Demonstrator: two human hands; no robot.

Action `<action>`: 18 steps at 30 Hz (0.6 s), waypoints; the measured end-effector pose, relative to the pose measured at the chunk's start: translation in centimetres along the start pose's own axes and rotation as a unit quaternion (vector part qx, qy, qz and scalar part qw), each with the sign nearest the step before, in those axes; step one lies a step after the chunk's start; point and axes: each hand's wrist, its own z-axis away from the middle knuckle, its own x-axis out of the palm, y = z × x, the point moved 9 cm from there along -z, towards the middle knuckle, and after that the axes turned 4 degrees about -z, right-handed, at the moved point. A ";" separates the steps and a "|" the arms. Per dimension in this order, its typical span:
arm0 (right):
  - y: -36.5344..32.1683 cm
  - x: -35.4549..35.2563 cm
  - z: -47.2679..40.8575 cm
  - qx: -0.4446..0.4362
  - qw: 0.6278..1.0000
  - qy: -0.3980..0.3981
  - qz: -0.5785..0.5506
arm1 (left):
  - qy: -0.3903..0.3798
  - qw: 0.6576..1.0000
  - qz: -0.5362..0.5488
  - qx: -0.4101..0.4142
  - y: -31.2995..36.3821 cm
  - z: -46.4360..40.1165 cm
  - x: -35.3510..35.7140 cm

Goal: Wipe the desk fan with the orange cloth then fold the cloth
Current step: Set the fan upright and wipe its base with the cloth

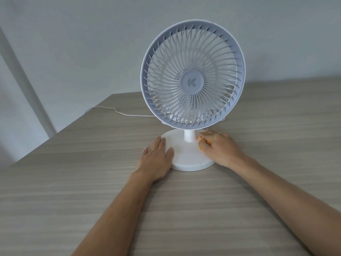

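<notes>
A white desk fan [192, 74] with a grey-rimmed round grille stands upright on a wood-grain desk [239, 191]. Its round white base [186, 154] sits near the desk's middle. My left hand [156, 157] lies flat, fingers apart, against the left edge of the base and partly on it. My right hand [219, 146] rests on the right side of the base beside the short stem, closed around the orange cloth [201, 140]. Only small bits of the cloth show between the fingers; the remainder is hidden under the hand.
A thin white cord [118, 111] trails from behind the fan toward the desk's far left edge. A grey wall stands just behind the desk, and a pale vertical strip [24, 80] runs down at the left.
</notes>
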 end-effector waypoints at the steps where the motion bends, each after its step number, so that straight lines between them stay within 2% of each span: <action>1: -0.1 0.1 0.2 -0.010 1.000 0.011 0.006 | 0.001 1.000 0.000 0.000 0.0 0.0 0.0; 7: -3.0 0.5 3.3 -0.074 0.994 0.063 0.050 | -0.006 1.000 -0.009 -0.001 0.0 -0.2 0.2; 13: -6.9 3.2 5.7 -0.149 0.987 0.008 0.061 | -0.016 1.000 -0.015 0.006 -0.3 -0.6 0.7; 18: -5.9 2.0 4.6 -0.173 0.984 0.024 0.022 | -0.014 1.000 -0.007 0.005 -0.4 -0.5 0.5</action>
